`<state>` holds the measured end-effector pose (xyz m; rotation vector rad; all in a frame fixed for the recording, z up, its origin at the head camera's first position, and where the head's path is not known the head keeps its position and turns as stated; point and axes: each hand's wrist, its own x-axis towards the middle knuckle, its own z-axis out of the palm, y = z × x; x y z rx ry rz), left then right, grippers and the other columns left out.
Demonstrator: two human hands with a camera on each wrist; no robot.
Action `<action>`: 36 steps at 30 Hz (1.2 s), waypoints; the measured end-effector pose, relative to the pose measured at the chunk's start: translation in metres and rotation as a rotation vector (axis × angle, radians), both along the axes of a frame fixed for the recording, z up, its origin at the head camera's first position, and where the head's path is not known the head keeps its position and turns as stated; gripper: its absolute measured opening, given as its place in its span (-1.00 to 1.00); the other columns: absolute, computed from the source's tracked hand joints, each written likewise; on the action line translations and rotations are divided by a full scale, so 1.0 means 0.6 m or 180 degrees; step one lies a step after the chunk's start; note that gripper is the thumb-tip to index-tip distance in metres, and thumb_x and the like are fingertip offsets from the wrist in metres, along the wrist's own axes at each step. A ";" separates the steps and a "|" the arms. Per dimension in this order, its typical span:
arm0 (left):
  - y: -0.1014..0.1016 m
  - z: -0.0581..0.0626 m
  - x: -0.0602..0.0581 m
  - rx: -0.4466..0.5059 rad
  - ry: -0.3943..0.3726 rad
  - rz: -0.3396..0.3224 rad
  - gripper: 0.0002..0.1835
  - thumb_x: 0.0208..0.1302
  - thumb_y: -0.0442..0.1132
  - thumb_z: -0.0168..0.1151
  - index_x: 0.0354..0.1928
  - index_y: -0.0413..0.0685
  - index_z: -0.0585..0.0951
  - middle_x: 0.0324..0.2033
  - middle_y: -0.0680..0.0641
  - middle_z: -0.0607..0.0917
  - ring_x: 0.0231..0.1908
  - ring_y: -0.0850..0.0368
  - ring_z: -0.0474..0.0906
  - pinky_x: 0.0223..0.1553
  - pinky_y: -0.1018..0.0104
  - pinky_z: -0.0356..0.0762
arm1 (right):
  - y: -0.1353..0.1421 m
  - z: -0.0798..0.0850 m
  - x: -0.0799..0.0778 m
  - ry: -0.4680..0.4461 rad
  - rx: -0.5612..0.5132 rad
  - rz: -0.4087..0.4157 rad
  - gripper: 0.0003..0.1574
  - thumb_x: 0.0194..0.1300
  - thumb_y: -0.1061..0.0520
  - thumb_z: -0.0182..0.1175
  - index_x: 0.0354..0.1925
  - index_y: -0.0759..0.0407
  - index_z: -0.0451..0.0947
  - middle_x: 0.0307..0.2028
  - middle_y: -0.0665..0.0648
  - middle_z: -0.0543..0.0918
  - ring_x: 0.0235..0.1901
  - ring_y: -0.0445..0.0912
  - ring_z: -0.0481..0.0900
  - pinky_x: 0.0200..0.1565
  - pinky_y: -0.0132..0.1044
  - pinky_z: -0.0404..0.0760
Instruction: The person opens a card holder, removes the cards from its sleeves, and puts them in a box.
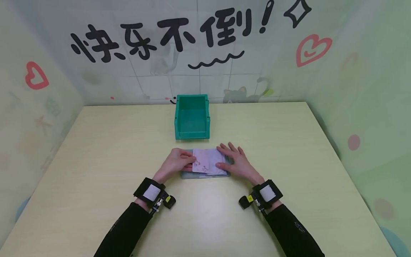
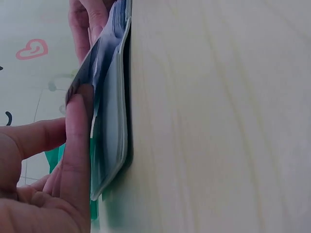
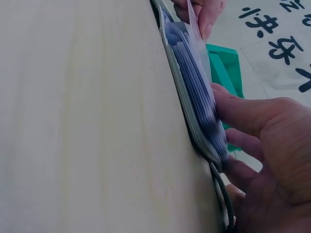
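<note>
A notebook with a grey-blue cover (image 1: 190, 175) lies open on the table, with a thick stack of pale lilac pages (image 3: 197, 85) on its right side. My left hand (image 1: 177, 160) pinches the left edge of a decorated page (image 1: 200, 162) between thumb and fingers. That page slants up off the cover in the left wrist view. Across from it, my right hand (image 1: 237, 162) rests at the right edge of the pages with fingers spread, its thumb on the page side. A dark cord (image 3: 223, 194) hangs from the notebook's edge near the right fingers.
Behind the notebook stands a green plastic bin (image 1: 192, 134), close to the back wall. The pale wooden table (image 1: 96, 160) is bounded by printed panels at the back and on both sides. Each wrist carries a black strapped camera mount.
</note>
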<state>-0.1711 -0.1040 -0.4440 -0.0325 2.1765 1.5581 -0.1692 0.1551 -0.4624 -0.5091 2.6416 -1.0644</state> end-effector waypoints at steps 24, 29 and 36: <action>-0.009 0.049 -0.052 -0.0129 0.0761 0.0652 -0.48 0.40 -0.27 0.25 0.34 -0.24 0.45 -0.03 -0.32 0.68 -0.17 -0.05 0.71 -0.20 0.38 0.70 | 0.001 -0.002 0.002 0.0034 -0.0048 -0.0021 -0.17 0.35 -0.05 0.29 0.47 0.11 0.30 0.53 0.22 0.23 0.61 0.21 -0.16 0.55 0.22 -0.32; 0.012 0.051 -0.079 -0.0586 0.1527 0.0894 -0.50 0.37 -0.25 0.29 0.29 -0.26 0.48 -0.10 -0.32 0.75 -0.19 -0.15 0.74 -0.25 0.24 0.71 | 0.000 -0.002 0.002 0.0031 -0.0054 -0.0014 -0.17 0.35 -0.04 0.29 0.47 0.12 0.29 0.53 0.21 0.23 0.61 0.21 -0.15 0.55 0.21 -0.32; 0.036 0.066 -0.113 -0.0856 0.1969 0.0967 -0.70 0.41 -0.26 0.24 0.11 -0.23 0.61 -0.11 -0.26 0.74 -0.13 -0.14 0.67 -0.09 0.06 0.62 | 0.001 0.000 0.003 0.0018 -0.0039 -0.0016 -0.17 0.35 -0.05 0.29 0.48 0.11 0.29 0.53 0.21 0.22 0.61 0.20 -0.16 0.55 0.21 -0.32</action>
